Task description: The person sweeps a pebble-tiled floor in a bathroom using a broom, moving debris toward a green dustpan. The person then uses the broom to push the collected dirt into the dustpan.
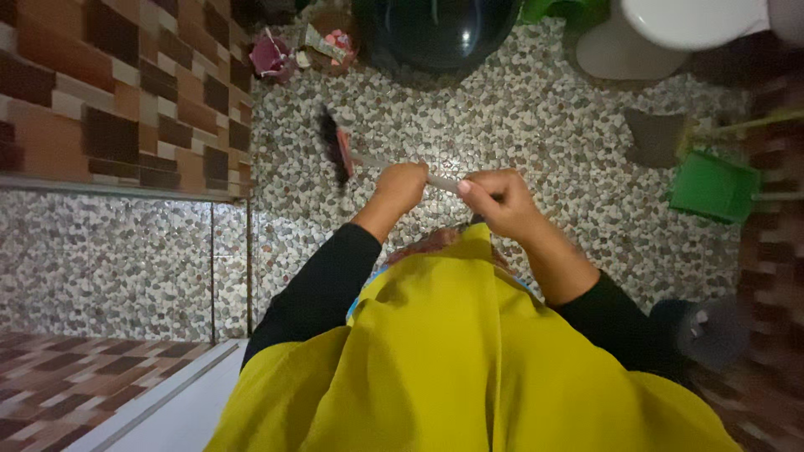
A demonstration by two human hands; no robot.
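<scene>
Here, left hand [400,186] and right hand [494,201] gripping slim brush handle [441,182], pebbled floor [519,125].

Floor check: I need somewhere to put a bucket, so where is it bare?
Bare pebble floor lies between the brush, basin and green dustpan. The top left corner by the sachets is crowded. Both hands hold the brush handle.

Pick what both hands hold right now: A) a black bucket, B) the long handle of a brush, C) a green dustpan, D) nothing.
B: the left hand and the right hand both close around the pale handle of the brush, whose dark head rests on the pebble floor.
</scene>
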